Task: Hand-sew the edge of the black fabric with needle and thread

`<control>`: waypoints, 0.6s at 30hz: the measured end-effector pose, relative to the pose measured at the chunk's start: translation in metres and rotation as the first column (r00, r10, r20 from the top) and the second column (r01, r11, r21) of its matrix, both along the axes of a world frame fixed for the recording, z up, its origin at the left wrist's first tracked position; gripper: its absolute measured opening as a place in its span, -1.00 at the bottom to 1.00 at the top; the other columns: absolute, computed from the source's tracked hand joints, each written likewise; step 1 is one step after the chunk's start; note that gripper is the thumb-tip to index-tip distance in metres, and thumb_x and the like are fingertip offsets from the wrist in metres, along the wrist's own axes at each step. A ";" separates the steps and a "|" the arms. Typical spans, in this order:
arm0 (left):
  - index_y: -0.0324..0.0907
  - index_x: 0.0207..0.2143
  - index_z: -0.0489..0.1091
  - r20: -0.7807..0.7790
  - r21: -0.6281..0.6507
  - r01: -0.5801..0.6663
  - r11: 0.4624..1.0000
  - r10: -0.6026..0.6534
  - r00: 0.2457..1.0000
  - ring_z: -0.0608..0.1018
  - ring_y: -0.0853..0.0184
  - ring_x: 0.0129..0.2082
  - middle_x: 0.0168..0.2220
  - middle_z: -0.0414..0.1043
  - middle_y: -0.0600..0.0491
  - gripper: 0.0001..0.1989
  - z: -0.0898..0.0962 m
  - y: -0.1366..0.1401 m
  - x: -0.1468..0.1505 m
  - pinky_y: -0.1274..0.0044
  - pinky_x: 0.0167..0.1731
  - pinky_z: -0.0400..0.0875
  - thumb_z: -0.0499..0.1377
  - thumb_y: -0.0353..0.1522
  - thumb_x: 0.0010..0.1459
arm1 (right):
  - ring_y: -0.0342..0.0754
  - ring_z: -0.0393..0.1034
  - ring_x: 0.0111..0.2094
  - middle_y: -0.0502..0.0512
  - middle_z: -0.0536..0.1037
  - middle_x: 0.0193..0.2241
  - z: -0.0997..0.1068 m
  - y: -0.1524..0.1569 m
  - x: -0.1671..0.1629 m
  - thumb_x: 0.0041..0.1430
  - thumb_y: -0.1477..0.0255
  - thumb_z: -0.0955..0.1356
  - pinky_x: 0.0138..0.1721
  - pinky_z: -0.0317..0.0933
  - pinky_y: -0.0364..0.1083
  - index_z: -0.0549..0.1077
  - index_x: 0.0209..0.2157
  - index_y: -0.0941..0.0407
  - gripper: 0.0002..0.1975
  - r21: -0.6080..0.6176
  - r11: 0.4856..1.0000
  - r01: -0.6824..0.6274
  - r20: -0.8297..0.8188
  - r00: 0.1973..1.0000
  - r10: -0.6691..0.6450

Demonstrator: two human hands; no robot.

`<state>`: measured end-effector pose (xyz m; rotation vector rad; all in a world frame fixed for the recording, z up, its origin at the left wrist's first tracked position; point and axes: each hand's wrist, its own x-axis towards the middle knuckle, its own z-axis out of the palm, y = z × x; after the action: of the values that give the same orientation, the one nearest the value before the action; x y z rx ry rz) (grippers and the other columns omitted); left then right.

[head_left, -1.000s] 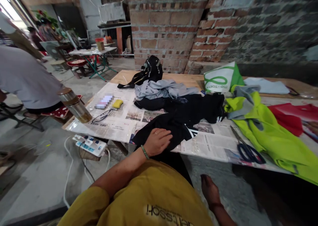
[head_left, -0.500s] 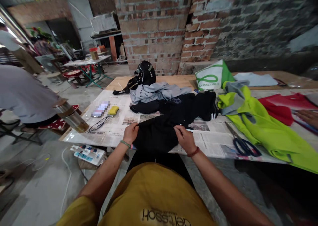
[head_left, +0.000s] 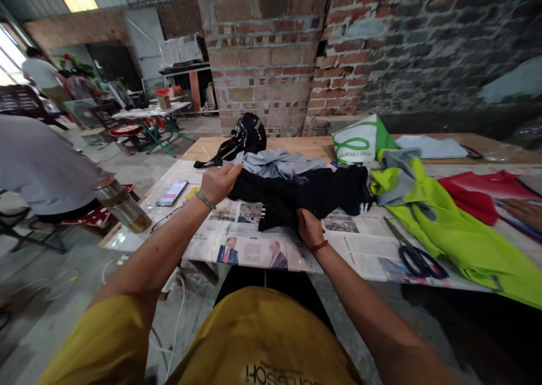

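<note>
The left hand [head_left: 221, 183] and right hand [head_left: 310, 228], well apart, each pinch a black garment [head_left: 322, 190]. It spreads between and beyond them over newspaper [head_left: 249, 250] on the bench [head_left: 309, 144], limp and creased, with short white stripes [head_left: 365, 207] at two ends. Past it bunches grey cloth [head_left: 282, 163]; rightward of the right hand lie scissors [head_left: 417, 259].

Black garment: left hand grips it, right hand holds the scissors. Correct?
One fix: the right hand holds the black garment, not the scissors, which lie on the newspaper, as the head view shows. The left hand does grip the garment.
</note>
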<state>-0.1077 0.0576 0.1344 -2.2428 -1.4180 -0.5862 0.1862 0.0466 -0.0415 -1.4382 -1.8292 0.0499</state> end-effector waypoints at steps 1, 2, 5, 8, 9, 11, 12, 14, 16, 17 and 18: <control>-0.16 -0.04 0.34 -0.008 -0.011 0.021 1.000 -0.021 1.000 0.49 0.30 -0.38 -0.26 0.43 -0.08 -0.65 -0.012 -0.007 -0.003 0.49 -0.36 0.32 -0.13 -0.30 0.26 | -0.06 0.39 -0.29 0.14 0.51 -0.32 -0.003 -0.006 0.000 0.24 0.35 0.10 -0.22 0.22 -0.11 0.40 -0.27 0.13 -0.69 0.006 1.000 -0.023 -0.054 0.998 0.024; -0.16 -0.06 0.35 -0.008 -0.028 0.044 0.999 -0.044 0.999 0.49 0.32 -0.41 -0.27 0.44 -0.08 -0.66 -0.028 -0.015 -0.008 0.50 -0.37 0.33 -0.11 -0.28 0.25 | -0.06 0.39 -0.29 0.13 0.52 -0.31 -0.006 -0.012 0.001 0.23 0.32 0.11 -0.23 0.23 -0.11 0.40 -0.26 0.12 -0.69 0.003 0.999 -0.041 -0.103 0.994 0.041; -0.14 -0.11 0.39 0.040 -0.071 0.075 0.995 -0.072 0.997 0.49 0.36 -0.43 -0.28 0.47 -0.06 -0.69 -0.085 -0.046 -0.026 0.53 -0.40 0.35 -0.06 -0.27 0.23 | -0.09 0.38 -0.38 0.08 0.51 -0.39 -0.008 -0.029 0.008 0.20 0.26 0.16 -0.30 0.24 -0.12 0.42 -0.28 0.11 -0.71 -0.056 0.997 -0.062 -0.219 0.974 0.049; -0.12 -0.17 0.42 0.114 -0.070 0.066 0.995 -0.057 0.992 0.52 0.35 -0.38 -0.30 0.49 -0.03 -0.72 -0.135 -0.078 -0.041 0.53 -0.37 0.38 -0.04 -0.30 0.23 | -0.11 0.34 -0.47 0.04 0.48 -0.50 -0.001 -0.040 0.010 0.15 0.20 0.21 -0.38 0.22 -0.14 0.43 -0.31 0.12 -0.69 -0.123 0.990 -0.065 -0.343 0.939 0.019; -0.13 -0.19 0.43 0.134 -0.061 0.079 0.995 -0.070 0.988 0.52 0.33 -0.35 -0.31 0.50 -0.03 -0.73 -0.147 -0.087 -0.043 0.52 -0.34 0.40 -0.03 -0.31 0.22 | -0.12 0.33 -0.50 0.02 0.47 -0.53 0.003 -0.044 0.008 0.14 0.19 0.22 -0.41 0.22 -0.14 0.43 -0.31 0.12 -0.68 -0.145 0.987 -0.065 -0.406 0.914 0.001; -0.14 -0.21 0.45 0.179 -0.029 0.096 0.995 -0.089 0.980 0.52 0.31 -0.29 -0.30 0.50 -0.03 -0.76 -0.164 -0.100 -0.044 0.48 -0.26 0.41 0.00 -0.33 0.21 | -0.14 0.32 -0.55 -0.03 0.41 -0.62 0.010 -0.051 0.001 0.12 0.17 0.24 -0.46 0.21 -0.16 0.42 -0.29 0.13 -0.67 -0.187 0.978 -0.094 -0.553 0.833 -0.026; -0.14 -0.21 0.45 0.197 -0.019 0.104 0.994 -0.098 0.975 0.52 0.30 -0.26 -0.29 0.50 -0.03 -0.76 -0.170 -0.104 -0.043 0.47 -0.23 0.41 0.00 -0.33 0.21 | -0.14 0.32 -0.56 -0.07 0.37 -0.67 0.013 -0.054 -0.005 0.11 0.17 0.25 -0.47 0.21 -0.17 0.42 -0.29 0.13 -0.67 -0.198 0.972 -0.127 -0.623 0.781 -0.025; -0.16 -0.22 0.45 0.238 -0.015 0.103 0.995 -0.097 0.967 0.52 0.30 -0.25 -0.28 0.50 -0.03 -0.77 -0.178 -0.109 -0.040 0.45 -0.20 0.42 0.01 -0.34 0.20 | -0.15 0.33 -0.58 -0.13 0.30 -0.73 0.018 -0.059 -0.017 0.10 0.18 0.26 -0.46 0.23 -0.16 0.40 -0.30 0.14 -0.69 -0.193 0.957 -0.215 -0.744 0.668 0.001; -0.16 -0.22 0.44 0.275 -0.034 0.099 0.995 -0.086 0.958 0.52 0.30 -0.24 -0.28 0.50 -0.03 -0.77 -0.182 -0.111 -0.038 0.44 -0.19 0.42 0.01 -0.34 0.20 | -0.17 0.31 -0.60 -0.17 0.26 -0.75 0.020 -0.060 -0.030 0.08 0.19 0.29 -0.40 0.28 -0.14 0.38 -0.34 0.13 -0.72 -0.167 0.940 -0.299 -0.833 0.552 0.028; -0.15 -0.22 0.44 0.292 -0.046 0.097 0.994 -0.079 0.953 0.52 0.30 -0.24 -0.27 0.50 -0.02 -0.77 -0.184 -0.111 -0.037 0.44 -0.19 0.42 0.01 -0.34 0.20 | -0.20 0.28 -0.63 -0.19 0.25 -0.76 0.021 -0.059 -0.035 0.07 0.20 0.30 -0.37 0.30 -0.12 0.38 -0.35 0.13 -0.74 -0.160 0.930 -0.330 -0.868 0.495 0.027; -0.15 -0.22 0.44 0.305 -0.058 0.097 0.994 -0.075 0.950 0.52 0.30 -0.23 -0.27 0.50 -0.02 -0.77 -0.184 -0.111 -0.037 0.43 -0.19 0.42 0.01 -0.34 0.20 | -0.22 0.24 -0.66 -0.20 0.24 -0.76 0.022 -0.057 -0.040 0.05 0.21 0.31 -0.35 0.32 -0.10 0.37 -0.38 0.12 -0.75 -0.157 0.924 -0.350 -0.896 0.443 0.016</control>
<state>-0.1443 -0.0532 -0.0501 -2.3573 -1.5091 -0.9569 0.1458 -0.0106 -0.0197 -1.0348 -1.0543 1.0845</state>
